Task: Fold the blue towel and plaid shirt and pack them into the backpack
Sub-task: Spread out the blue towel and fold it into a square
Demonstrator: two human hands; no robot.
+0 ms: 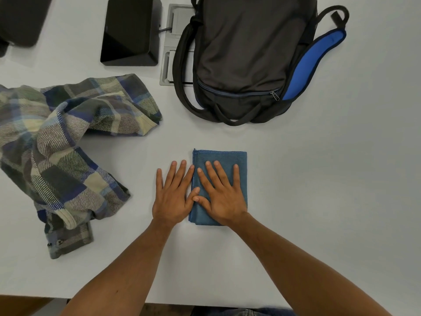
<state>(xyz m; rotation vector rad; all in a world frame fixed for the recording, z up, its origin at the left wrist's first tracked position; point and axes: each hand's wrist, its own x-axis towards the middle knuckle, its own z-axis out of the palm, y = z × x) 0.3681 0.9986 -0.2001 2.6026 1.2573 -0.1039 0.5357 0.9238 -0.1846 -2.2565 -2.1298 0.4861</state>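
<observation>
Just below the middle of the frame, the right hand [222, 197] lies flat on the towel [219, 156], fingers straight and spread, palm pressing the cloth down; no grip is closed on anything. The left hand [172, 197] lies flat beside it, also with straight, spread fingers, resting mostly on the bare table [319, 190], its index finger along the towel's left edge and its thumb tip touching the right thumb over the cloth. Neither hand pinches or curls round the towel.

The towel is blue and folded into an upright rectangle, its stitched hem across the top edge and layered folds showing at its lower left corner. It lies flat on the white table, apart from everything else.

Left of the hands, the shirt [59, 156] sprawls unfolded and rumpled from the left edge of the frame, a buttoned cuff at its lowest point.

Above the towel, in the upper middle of the frame, the backpack [250, 53] lies flat on the table, dark grey, its top handle toward the towel and a blue-lined strap curving off to its right. Its zip looks closed, the puller at the right end.

Left of the backpack a grey panel [168, 71] is set into the table, and left of that stands a black box [129, 30]. Another dark object [20, 19] is cut off at the upper left corner.
</observation>
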